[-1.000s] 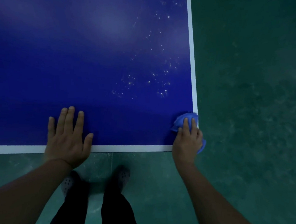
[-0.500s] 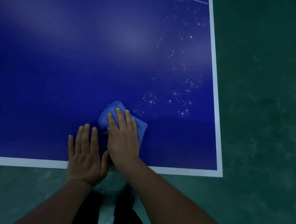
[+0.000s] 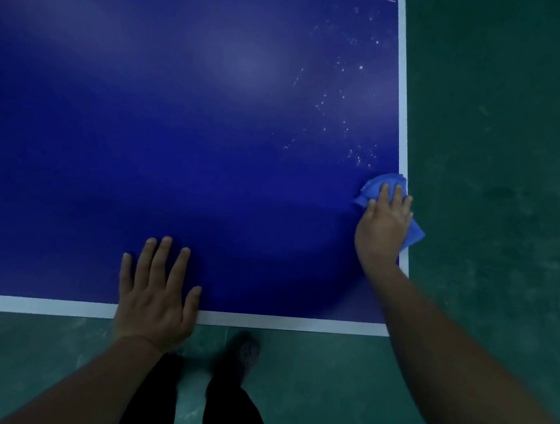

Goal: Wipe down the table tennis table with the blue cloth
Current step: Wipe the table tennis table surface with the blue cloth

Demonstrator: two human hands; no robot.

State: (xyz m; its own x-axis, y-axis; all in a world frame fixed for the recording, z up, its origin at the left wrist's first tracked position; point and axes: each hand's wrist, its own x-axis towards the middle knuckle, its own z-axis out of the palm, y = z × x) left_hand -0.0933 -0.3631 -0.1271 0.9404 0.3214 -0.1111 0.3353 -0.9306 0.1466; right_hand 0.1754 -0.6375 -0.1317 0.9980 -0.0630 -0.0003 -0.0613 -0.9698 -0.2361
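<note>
The tabletop (image 3: pixel 186 114) fills most of what you can see: deep blue, matte, with a white stripe along the near edge and another up the right edge, meeting at the corner under the person's right forearm. There's a soft pale glare on it toward the far middle. Around it is a dark green floor (image 3: pixel 504 160), kinda scuffed and mottled, and the whole room is pretty dim. A scatter of white specks (image 3: pixel 343 117) sits on the right part of the blue, running from the far right edge down toward the cloth.

The person stands at the near edge in dark trousers (image 3: pixel 227 415), with one shoe (image 3: pixel 248 354) visible on the floor, blurry.

Left hand (image 3: pixel 155 296) is planted flat on the tabletop over the near white stripe, fingers straight and spread, holding nothing.

Right hand (image 3: pixel 384 224) is out at the right edge, palm down on the blue cloth (image 3: pixel 383 182), fingers straight and pressing it to the surface rather than curling round it.

The cloth is bunched up, lighter blue than the table, with creases fanning out past the fingertips. Its long axis runs diagonally, from the far-left bit on the blue to a near-right corner that sticks out over the white side stripe and hangs past the edge above the floor.
</note>
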